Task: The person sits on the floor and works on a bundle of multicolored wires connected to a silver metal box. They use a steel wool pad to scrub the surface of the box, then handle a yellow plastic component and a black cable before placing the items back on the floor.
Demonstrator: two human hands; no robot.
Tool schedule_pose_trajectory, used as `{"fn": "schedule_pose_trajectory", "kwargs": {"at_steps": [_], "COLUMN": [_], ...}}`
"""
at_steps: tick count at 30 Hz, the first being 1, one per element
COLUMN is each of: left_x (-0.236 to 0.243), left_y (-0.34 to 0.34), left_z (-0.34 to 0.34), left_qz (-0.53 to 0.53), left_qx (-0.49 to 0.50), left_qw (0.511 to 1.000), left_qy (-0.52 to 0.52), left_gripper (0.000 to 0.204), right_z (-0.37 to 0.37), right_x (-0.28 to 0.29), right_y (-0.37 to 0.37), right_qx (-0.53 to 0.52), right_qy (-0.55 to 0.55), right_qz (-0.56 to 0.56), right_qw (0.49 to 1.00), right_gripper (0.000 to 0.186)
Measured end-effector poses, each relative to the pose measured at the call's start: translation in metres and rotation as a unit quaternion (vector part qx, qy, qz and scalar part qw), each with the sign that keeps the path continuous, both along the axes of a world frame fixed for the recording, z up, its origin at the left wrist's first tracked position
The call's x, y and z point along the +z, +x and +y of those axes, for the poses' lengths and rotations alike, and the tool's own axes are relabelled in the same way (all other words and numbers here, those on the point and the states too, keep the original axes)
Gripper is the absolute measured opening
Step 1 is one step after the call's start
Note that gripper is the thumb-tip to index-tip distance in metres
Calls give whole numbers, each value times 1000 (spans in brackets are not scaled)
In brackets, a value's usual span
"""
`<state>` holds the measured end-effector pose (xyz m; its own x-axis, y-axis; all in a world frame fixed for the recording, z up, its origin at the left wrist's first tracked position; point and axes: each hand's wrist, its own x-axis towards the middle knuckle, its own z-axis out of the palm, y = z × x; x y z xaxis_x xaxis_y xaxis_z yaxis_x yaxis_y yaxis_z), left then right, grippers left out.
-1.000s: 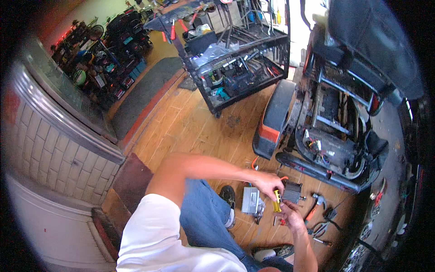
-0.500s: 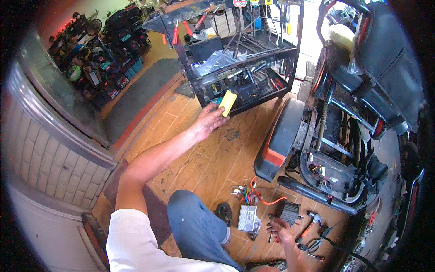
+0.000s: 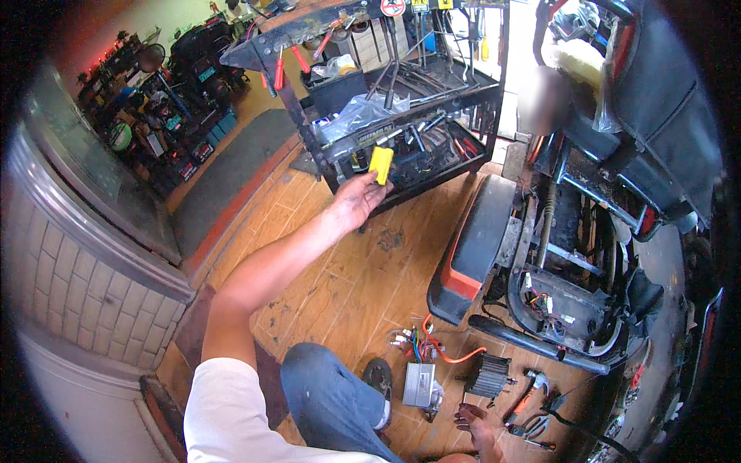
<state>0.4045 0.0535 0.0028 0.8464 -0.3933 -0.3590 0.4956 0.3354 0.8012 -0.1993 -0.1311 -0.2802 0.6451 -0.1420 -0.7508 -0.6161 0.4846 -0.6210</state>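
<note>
My left hand [image 3: 361,202], arm stretched forward, grips a small yellow box [image 3: 380,165] at its lower end. It holds the box up in front of the lower shelf of a black tool cart [image 3: 401,193]. Low in the picture, my right hand [image 3: 477,426] is above the floor with its fingers apart, and nothing shows in it. Just beyond that hand lies a black finned metal box [image 3: 489,375]. Left of it is a silver box [image 3: 419,384] with a bundle of coloured wires [image 3: 421,343] and an orange cable [image 3: 448,353].
A hammer [image 3: 532,392], pliers [image 3: 532,426] and a screwdriver [image 3: 540,444] lie at the right. A partly stripped vehicle frame [image 3: 571,305] with a black and orange fender [image 3: 471,255] stands beyond them. A brick wall [image 3: 93,293] borders the left side.
My right hand has drawn back from the black finned box, toward me. The left hand still holds the yellow box, now turned more upright. The whole view has shifted slightly.
</note>
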Motion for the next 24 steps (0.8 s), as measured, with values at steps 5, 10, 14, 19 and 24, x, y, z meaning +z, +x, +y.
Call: {"fn": "schedule_pose_trajectory", "kwargs": {"at_steps": [5,10,14,19,24], "left_x": [5,17,39,46,57], "left_y": [1,-96,-187,-296,-432], "left_z": [-1,14,-2,-60,-113], "left_qz": [-78,-19,-54,62,286], "left_qx": [-69,-249,-367,-513,-688], "left_qw": [992,961,928,853,665], "left_qy": [-66,-120,-43,-77,-40], "left_gripper": [39,61,70,81,76], "right_z": [6,1,-48,-104,-180], "right_x": [-36,-47,7,98,142], "right_y": [-14,-41,-90,-139,-233], "right_qx": [-47,70,349,391,245], "right_qy": [48,-94,-400,-429,-479], "right_qz": [-40,-42,3,175,307], "right_qw": [997,992,847,795,785], "right_gripper": [38,40,51,34,32]}}
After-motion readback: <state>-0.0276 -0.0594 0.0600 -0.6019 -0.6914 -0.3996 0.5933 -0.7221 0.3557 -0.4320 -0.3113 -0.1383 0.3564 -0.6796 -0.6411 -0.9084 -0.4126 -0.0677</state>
